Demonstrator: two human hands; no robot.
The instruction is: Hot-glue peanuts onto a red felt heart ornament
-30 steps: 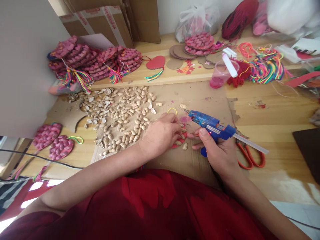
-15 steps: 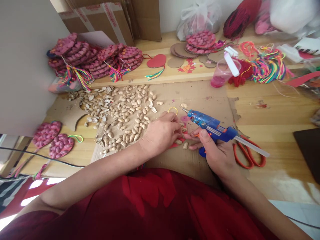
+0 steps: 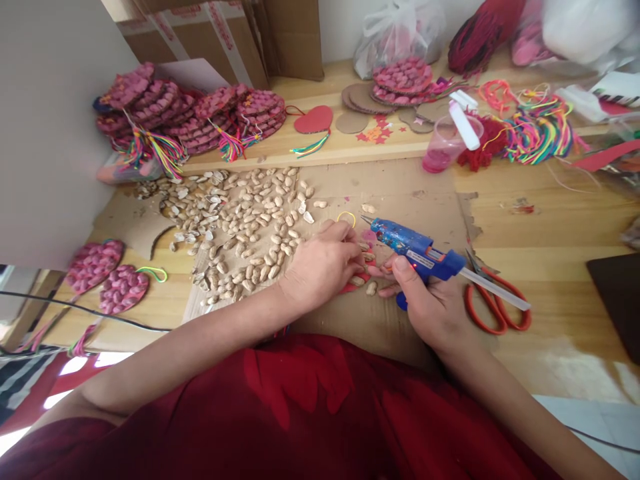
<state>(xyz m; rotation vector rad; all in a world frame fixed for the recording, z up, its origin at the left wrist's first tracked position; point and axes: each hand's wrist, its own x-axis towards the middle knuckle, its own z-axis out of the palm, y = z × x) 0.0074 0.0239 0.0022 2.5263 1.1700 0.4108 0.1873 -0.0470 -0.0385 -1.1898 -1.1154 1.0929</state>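
Observation:
My right hand [image 3: 433,303] is wrapped round the handle of a blue hot glue gun [image 3: 403,238], a clear glue stick [image 3: 495,288] poking out of its back. The nozzle points left, with a loose peanut [image 3: 369,209] lying just beyond it. My left hand [image 3: 323,263] bends over a red piece [image 3: 349,288] with peanuts on it and a yellow cord loop [image 3: 346,217] at its top. Its fingers are closed down on the piece; whatever they pinch is hidden. One peanut [image 3: 371,288] sits at the piece's right edge, between my hands.
Loose peanuts [image 3: 250,233] spread over the cardboard [image 3: 340,183] to the left. Orange-handled scissors [image 3: 495,313] lie right of the glue gun. Pink peanut-covered discs [image 3: 260,110], a red heart [image 3: 314,120] and a plastic cup [image 3: 440,150] stand along the back.
The glue gun and my right hand have shifted slightly left, uncovering more of the scissors' blades. My left hand stays nearly in place over the red piece.

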